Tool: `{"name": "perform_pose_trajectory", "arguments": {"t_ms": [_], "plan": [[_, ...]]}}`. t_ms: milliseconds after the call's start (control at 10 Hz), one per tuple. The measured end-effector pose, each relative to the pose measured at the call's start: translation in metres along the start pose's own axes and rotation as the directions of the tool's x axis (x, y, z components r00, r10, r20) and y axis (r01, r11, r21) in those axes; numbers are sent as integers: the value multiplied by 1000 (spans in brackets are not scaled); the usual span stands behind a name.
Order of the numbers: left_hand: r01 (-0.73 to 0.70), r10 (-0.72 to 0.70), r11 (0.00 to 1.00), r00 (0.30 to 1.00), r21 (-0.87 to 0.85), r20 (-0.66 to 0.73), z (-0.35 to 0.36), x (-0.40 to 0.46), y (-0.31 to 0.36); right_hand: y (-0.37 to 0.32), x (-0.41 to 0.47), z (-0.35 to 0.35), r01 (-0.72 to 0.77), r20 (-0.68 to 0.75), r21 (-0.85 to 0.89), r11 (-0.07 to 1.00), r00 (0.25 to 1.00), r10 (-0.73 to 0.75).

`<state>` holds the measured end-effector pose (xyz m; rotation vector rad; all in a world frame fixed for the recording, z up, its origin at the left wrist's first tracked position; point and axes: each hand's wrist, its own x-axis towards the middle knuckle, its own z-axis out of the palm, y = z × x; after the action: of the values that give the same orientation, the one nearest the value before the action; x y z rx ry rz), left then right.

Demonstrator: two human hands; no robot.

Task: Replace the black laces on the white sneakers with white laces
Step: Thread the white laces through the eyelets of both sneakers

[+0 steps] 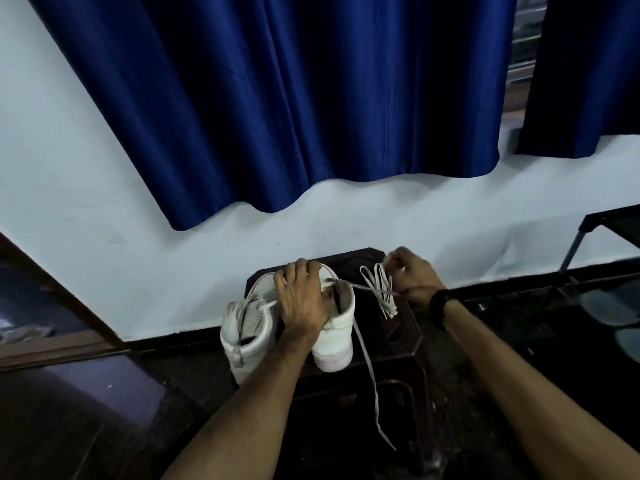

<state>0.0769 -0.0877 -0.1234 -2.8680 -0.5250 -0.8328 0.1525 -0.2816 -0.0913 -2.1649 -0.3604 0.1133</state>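
- A blue curtain hangs over most of the pale wall, with a second panel at the right and a strip of window between them.
- A dark floor runs along the bottom, and a dark wooden door frame slants at the left.
- A dark wooden table stands against the wall and carries both sneakers.
- A dark rack with a metal leg shows at the right edge; pale shoes lie under it, too dim to tell more.
- The left sneaker stands at the table's left edge, heel toward the camera, a white lace across its tongue.
- The right sneaker stands just beside it, touching or nearly so, also heel toward the camera.
- The left hand rests on top of the right sneaker, fingers spread and lightly curved over its tongue and collar, pressing it down.
- The right hand is raised just right of that sneaker, fingers curled, pinching a white lace; a dark band sits on its wrist.
- The lace runs from the right sneaker's top to the right hand, hangs there in loops, and one long end trails down past the table's front edge.
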Motion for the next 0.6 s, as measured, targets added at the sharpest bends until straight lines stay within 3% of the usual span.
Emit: {"name": "perform_pose_trajectory", "arguments": {"t_ms": [100,200,300,400,500,600], "plan": [[49,-50,996,999,68,10,-2,-1,2,-2,-15,-22,234,296,-553,800,952,-74],[90,-89,993,996,78,-15,-5,-4,3,-16,-33,-54,291,156,273,917,927,-341],[131,-131,989,991,69,-13,-7,-5,4,-25,-45,-71,257,-127,837,483,950,-287],[175,-174,982,985,71,-19,-11,-8,5,-32,-60,-72,-208,223,975,81,924,-311],[218,-220,972,975,84,20,-13,-7,6,-15,-60,-56,-236,403,402,885,913,61],[261,-266,962,963,86,54,-14,-6,8,-2,-63,-44,91,252,-505,859,967,46]]}}
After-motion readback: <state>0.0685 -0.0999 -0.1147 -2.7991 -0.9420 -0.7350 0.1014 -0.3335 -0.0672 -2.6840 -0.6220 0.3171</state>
